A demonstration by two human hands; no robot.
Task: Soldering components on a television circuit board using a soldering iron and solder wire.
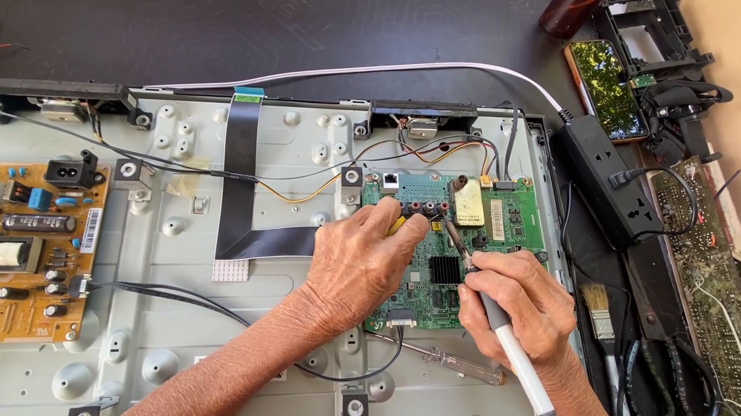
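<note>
Clearly, the green circuit board (444, 252) carries a black heatsink and connectors.

Bright, even daylight fills the scene; shadows under the hands are short and soft. Focus is sharp throughout, with mild wide-angle bending toward the edges.

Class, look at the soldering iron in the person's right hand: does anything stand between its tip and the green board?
Nothing visible does. The right hand holds the soldering iron with its tip already down at the green board, just above the black heatsink. The left hand rests on the board's left part, beside the tip.
</note>
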